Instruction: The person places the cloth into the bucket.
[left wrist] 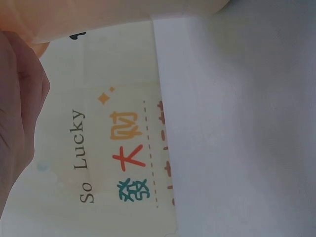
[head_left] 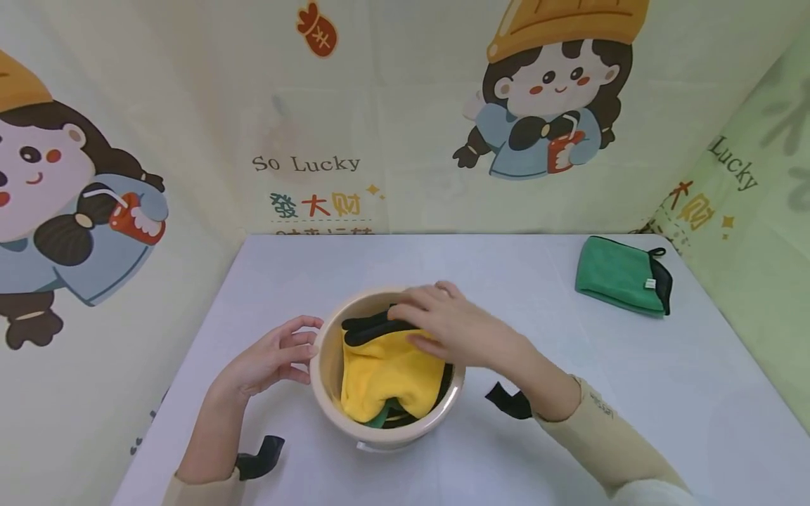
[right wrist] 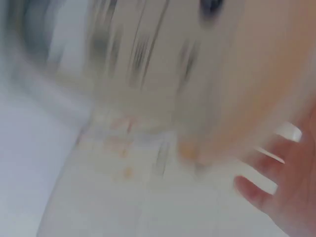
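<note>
A cream-coloured round bucket (head_left: 325, 393) stands on the table in the head view. Inside lies a yellow cloth pouch (head_left: 392, 365) with black trim, and bits of green and black fabric (head_left: 380, 418) show beneath its near edge. Loosely bent fingers of my left hand (head_left: 275, 358) rest against the bucket's left side. My right hand (head_left: 458, 327) is above the bucket's right rim, its fingers over the pouch's black trim. The right wrist view is blurred, but it shows that hand's fingers (right wrist: 254, 192) spread apart beside the bucket wall.
A green zip pouch (head_left: 620, 277) with black trim and a small white tag lies at the table's back right. Black straps (head_left: 261, 457) hang by both wrists. Behind the white table (head_left: 506, 274) stands a printed cloth backdrop (head_left: 405, 140) with cartoon figures.
</note>
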`<state>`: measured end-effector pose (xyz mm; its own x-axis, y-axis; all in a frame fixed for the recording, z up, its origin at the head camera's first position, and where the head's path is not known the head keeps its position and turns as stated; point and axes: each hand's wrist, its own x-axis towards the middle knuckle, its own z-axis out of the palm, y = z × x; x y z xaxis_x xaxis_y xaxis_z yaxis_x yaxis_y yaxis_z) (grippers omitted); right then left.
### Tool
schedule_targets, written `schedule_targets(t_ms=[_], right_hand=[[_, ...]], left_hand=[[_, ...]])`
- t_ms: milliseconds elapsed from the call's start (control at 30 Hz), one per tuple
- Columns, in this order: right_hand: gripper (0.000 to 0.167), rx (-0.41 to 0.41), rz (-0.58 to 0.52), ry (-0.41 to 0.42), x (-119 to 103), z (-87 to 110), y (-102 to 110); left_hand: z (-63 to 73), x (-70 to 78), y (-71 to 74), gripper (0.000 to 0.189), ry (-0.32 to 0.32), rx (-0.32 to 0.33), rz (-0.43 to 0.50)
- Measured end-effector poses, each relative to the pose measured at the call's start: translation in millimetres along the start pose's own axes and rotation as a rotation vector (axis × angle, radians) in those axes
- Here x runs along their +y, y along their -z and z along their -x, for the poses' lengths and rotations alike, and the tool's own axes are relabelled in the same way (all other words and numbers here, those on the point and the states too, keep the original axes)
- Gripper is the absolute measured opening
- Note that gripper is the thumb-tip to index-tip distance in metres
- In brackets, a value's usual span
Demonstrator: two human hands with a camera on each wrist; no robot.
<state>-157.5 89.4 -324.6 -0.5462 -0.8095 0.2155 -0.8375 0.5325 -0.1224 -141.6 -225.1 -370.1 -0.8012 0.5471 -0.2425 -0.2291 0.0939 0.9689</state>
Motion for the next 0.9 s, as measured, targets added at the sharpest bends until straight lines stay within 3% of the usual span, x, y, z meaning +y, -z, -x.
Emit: schedule_targets(t_ms=[133,267,367,500,700,900], right_hand=[[0.037,0.192,0.033,-0.192,41.0,12.3,7.8],[0.041,0.276,0.070,-0.440,87.8,26.2,6.3],[0.045,0.280,0.057,-0.613,122.4,40.8,1.3],[0.051,0.268,0.023,-0.784,161.3,63.4,-5.6],[0.060,0.243,-0.021,-0.968,203.8,103.6,-17.9],[0.072,0.144,-0.056,-1.102,236.1,144.1,-35.8]], left_hand=[[1.3,-0.3,0.5,0.031,-0.009,-0.009,-0.006],[2.1,-0.2,0.7,0.030,-0.015,-0.014,-0.002],[2.1,-0.5,0.7,0.030,-0.017,-0.020,0.010],[2.0,-1.4,0.8,0.031,-0.020,-0.024,0.021],[0.2,-2.3,1.1,0.031,-0.023,-0.036,0.024],[-1.0,-2.5,1.8,0.030,-0.027,-0.047,0.028]])
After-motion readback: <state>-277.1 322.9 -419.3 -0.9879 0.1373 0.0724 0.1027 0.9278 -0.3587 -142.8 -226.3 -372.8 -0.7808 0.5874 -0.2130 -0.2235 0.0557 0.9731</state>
